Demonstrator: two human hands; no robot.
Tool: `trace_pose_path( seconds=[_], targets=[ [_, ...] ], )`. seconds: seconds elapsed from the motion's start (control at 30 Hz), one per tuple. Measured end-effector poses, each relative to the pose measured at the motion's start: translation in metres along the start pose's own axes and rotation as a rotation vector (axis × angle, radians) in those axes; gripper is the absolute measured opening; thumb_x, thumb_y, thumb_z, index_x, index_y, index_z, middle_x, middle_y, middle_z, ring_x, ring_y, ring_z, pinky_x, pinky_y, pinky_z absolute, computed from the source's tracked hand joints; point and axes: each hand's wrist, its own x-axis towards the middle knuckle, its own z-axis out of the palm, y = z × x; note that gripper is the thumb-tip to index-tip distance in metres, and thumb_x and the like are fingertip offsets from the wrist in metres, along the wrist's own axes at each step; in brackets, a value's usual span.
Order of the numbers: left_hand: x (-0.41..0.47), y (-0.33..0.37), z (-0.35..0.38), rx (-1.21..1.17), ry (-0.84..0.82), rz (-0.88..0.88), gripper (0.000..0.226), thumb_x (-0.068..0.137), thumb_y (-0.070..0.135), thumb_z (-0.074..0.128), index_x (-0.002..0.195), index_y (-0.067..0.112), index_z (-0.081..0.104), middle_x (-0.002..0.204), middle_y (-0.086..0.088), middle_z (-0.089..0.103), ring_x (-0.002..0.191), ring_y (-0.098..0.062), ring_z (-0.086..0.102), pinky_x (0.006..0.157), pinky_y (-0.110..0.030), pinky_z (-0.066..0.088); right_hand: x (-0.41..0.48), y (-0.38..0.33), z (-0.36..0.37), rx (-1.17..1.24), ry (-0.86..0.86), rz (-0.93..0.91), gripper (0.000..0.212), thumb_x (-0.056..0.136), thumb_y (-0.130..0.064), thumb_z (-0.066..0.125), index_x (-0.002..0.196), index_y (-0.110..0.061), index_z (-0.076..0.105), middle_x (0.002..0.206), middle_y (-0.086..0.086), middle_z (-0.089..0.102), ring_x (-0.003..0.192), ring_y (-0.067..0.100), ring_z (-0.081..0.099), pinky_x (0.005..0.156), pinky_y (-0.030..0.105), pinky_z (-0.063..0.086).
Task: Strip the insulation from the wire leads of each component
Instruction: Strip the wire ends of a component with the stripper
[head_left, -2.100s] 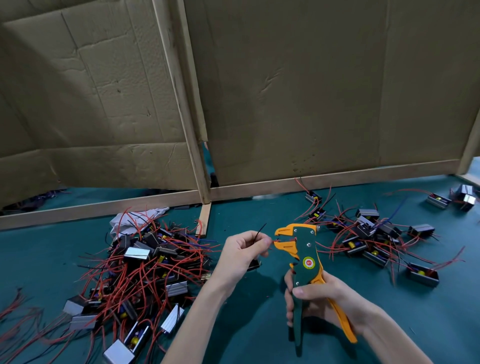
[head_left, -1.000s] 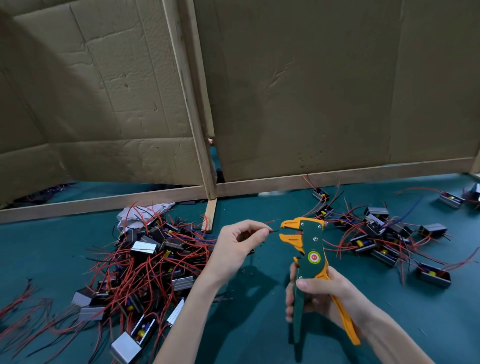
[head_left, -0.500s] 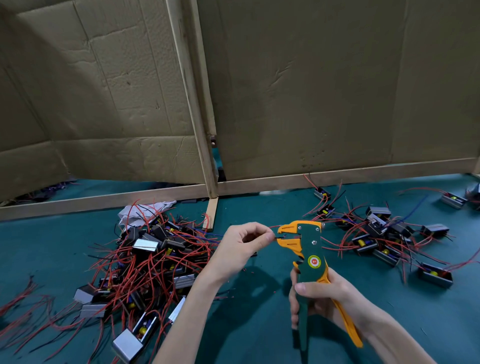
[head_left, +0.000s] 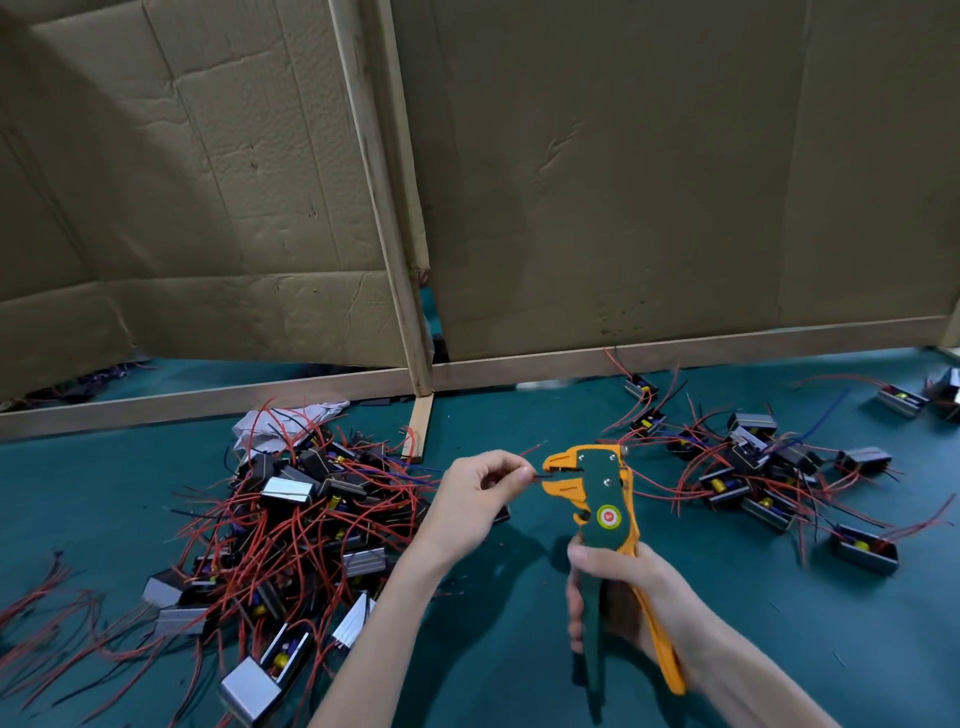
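Head view: my left hand (head_left: 478, 493) is raised over the green table (head_left: 493, 649), thumb and forefinger pinched on a thin dark lead (head_left: 537, 475). The free end of it reaches into the orange mouth of the wire stripper (head_left: 605, 499), between the jaws. The component (head_left: 501, 514) this wire belongs to sits beneath my palm. I can see only a dark corner at the edge of the hand, so I am not certain how it hangs. My right hand (head_left: 618, 587) is wrapped round the stripper's 2 handles, 1 green and 1 orange, with the tool upright and its head pointing left toward my other hand. The handles stand somewhat apart below my fingers. To my left lies a dense pile (head_left: 301, 525) of small boxy parts tangled in red wires, with a crumpled white cloth (head_left: 260, 421) at its far edge. To my right a looser group (head_left: 748, 467) of the same parts is spread out, each 1 trailing red wires. Behind everything stand sheets of brown cardboard (head_left: 623, 182) fixed to a wooden frame (head_left: 400, 260).
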Motion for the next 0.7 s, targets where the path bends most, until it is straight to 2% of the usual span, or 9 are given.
trace_pose_path(
  seconds=[0.13,0.2,0.33,0.47,0.57,0.7],
  targets=[
    [0.001,0.006,-0.002,0.207,0.159,0.075,0.02,0.091,0.022,0.063,0.075,0.035,0.063,0.075,0.016,0.061,0.076,0.001,0.049,0.073,-0.012,0.035,0.005,-0.006,-0.007,0.143,-0.023,0.014,0.024,0.071,-0.01,0.068,0.085,0.002,0.054,0.076,0.031,0.061,0.063,0.039,0.062,0.061,0.049,0.056],
    [0.0,0.012,-0.002,0.26,0.23,0.107,0.021,0.09,0.021,0.064,0.076,0.036,0.062,0.084,0.014,0.061,0.088,-0.009,0.051,0.078,-0.013,0.035,0.008,-0.004,-0.011,0.19,-0.013,0.022,0.024,0.076,-0.014,0.062,0.092,0.0,0.05,0.079,0.032,0.062,0.066,0.041,0.064,0.064,0.051,0.056],
    [0.006,0.03,0.011,0.248,0.316,0.193,0.012,0.088,0.016,0.066,0.081,0.025,0.07,0.087,0.011,0.06,0.089,-0.018,0.055,0.08,-0.029,0.042,0.012,-0.001,-0.013,0.204,0.042,0.104,0.028,0.075,-0.016,0.058,0.097,-0.003,0.047,0.081,0.032,0.064,0.067,0.041,0.066,0.065,0.051,0.057],
    [0.024,0.054,0.054,0.147,0.345,0.301,0.008,0.087,0.013,0.066,0.084,0.015,0.073,0.085,0.009,0.06,0.085,-0.021,0.059,0.079,-0.032,0.047,0.014,0.0,-0.012,0.232,0.027,0.17,0.028,0.073,-0.014,0.057,0.098,-0.001,0.053,0.083,0.031,0.065,0.068,0.039,0.066,0.068,0.05,0.057],
    [0.038,0.068,0.095,0.112,0.237,0.366,0.011,0.089,0.011,0.063,0.091,0.009,0.074,0.094,-0.002,0.061,0.093,-0.022,0.06,0.088,-0.033,0.048,0.014,-0.001,-0.014,0.228,0.017,0.14,0.029,0.073,-0.011,0.052,0.098,0.0,0.06,0.081,0.025,0.067,0.062,0.035,0.066,0.056,0.041,0.056],
    [0.036,0.077,0.122,0.108,-0.236,0.288,0.025,0.094,-0.001,0.052,0.113,0.004,0.068,0.134,-0.013,0.045,0.125,-0.025,0.049,0.108,-0.035,0.04,0.014,-0.002,-0.016,0.212,-0.005,0.069,0.031,0.069,-0.014,0.05,0.092,-0.001,0.067,0.083,0.021,0.067,0.067,0.033,0.066,0.065,0.043,0.053]
  ],
)
